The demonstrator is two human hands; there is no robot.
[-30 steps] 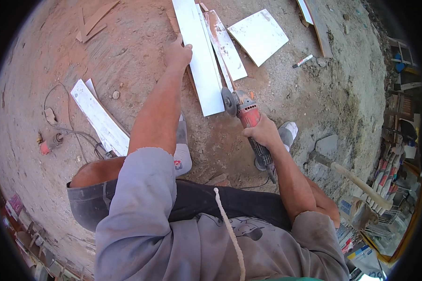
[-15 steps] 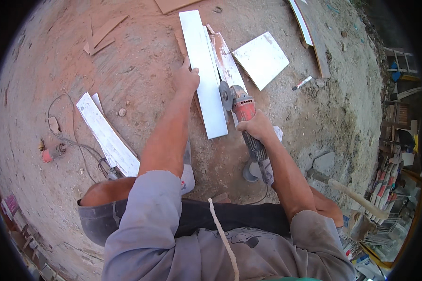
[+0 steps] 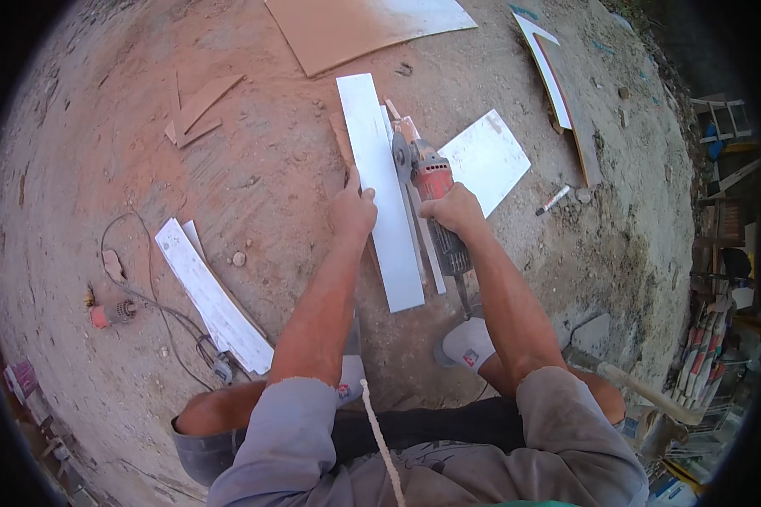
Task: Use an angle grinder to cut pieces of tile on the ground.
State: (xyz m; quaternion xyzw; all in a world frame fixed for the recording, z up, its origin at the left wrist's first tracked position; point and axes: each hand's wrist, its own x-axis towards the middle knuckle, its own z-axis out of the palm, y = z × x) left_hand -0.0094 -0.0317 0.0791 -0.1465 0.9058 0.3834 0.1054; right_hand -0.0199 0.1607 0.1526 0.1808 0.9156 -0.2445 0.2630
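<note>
A long white board strip (image 3: 389, 228) lies lengthwise before me on other strips. My left hand (image 3: 353, 213) is closed on its left edge, thumb on the white face; the fingertips are partly hidden. My right hand (image 3: 455, 209) is wrapped round the body of a red and black angle grinder (image 3: 435, 179). The grinder's disc (image 3: 401, 158) stands on edge along the strip's right side, towards the far end. Whether it touches the board I cannot tell. Narrow offcuts (image 3: 432, 245) lie under and beside the strip, partly covered by the grinder.
A white panel (image 3: 490, 156) lies right of the grinder, a marker (image 3: 552, 200) beyond it. Stacked white strips (image 3: 211, 287), a cable and a second red power tool (image 3: 112, 314) lie left. A large sheet (image 3: 338, 38) is at the back, a long-handled tool (image 3: 643, 389) at right.
The grinder has moved away from me along the strip's right edge, from its nearer half to its farther half. My left hand still grips the left edge. The view has shifted, lowering the scene.
</note>
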